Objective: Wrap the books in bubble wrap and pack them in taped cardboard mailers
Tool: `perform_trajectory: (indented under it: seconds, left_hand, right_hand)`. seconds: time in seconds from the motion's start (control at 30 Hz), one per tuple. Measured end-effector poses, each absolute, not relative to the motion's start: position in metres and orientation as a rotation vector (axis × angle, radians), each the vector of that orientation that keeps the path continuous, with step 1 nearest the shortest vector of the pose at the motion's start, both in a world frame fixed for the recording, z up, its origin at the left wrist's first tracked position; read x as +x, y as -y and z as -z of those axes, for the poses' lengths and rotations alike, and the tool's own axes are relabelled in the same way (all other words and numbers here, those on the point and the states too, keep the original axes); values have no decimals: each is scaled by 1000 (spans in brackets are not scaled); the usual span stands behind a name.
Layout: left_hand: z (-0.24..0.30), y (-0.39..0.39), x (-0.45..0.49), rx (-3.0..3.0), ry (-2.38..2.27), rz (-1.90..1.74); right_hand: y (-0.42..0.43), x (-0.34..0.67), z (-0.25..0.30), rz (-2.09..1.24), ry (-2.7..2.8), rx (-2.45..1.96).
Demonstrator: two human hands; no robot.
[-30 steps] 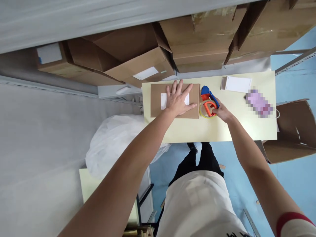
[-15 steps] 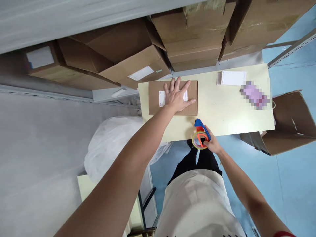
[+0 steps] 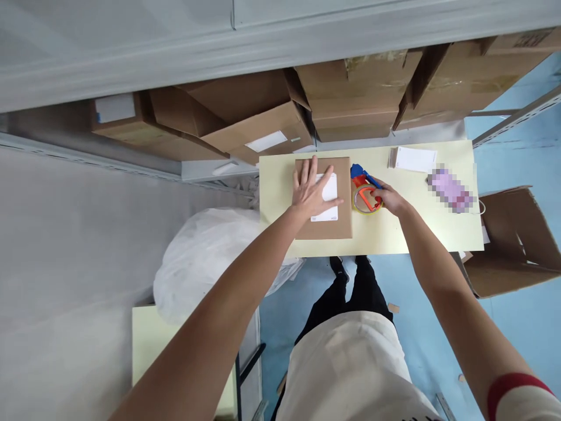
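Note:
A closed cardboard box (image 3: 302,228) lies on the pale yellow table (image 3: 368,241), a white label (image 3: 325,210) on its top. My left hand (image 3: 312,190) rests flat on the box with fingers spread, covering part of the label. Gripped in my right hand (image 3: 390,197) is a blue and orange tape dispenser (image 3: 367,196) with a roll of tape in it. The dispenser's blue head is close to the box's right edge; whether it touches the box I cannot tell.
A stack of white labels (image 3: 415,159) and a blurred pink object (image 3: 450,188) lie on the table's right part. An open carton (image 3: 511,251) stands beyond the right end. Large cardboard boxes (image 3: 355,93) line the shelf behind. A white plastic bag (image 3: 197,263) bulges at the left.
The box has been turned about a quarter, so its long side now points toward me. My right hand has moved the tape dispenser up from the table's front edge to the box's right side.

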State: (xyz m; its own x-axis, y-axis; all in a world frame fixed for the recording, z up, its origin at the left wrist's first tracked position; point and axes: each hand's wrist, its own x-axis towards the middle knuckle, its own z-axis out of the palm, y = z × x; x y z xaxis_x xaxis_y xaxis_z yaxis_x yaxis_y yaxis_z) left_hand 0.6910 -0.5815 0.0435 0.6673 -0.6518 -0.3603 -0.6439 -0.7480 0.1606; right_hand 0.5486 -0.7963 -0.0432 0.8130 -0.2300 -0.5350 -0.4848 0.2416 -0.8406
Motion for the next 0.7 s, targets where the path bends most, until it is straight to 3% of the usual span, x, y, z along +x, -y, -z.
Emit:
perform_trajectory:
  seconds: [0.23, 0.47, 0.7]
  left_hand:
    - [-40, 588, 692, 2834, 1091, 687]
    - [-38, 586, 691, 2836, 1114, 669]
    - [-31, 589, 692, 2842, 1044, 620]
  right_hand:
    - [779, 525, 49, -145, -690, -1408]
    - [706, 410, 51, -328, -724, -1381]
    - [627, 368, 64, -124, -790, -1338]
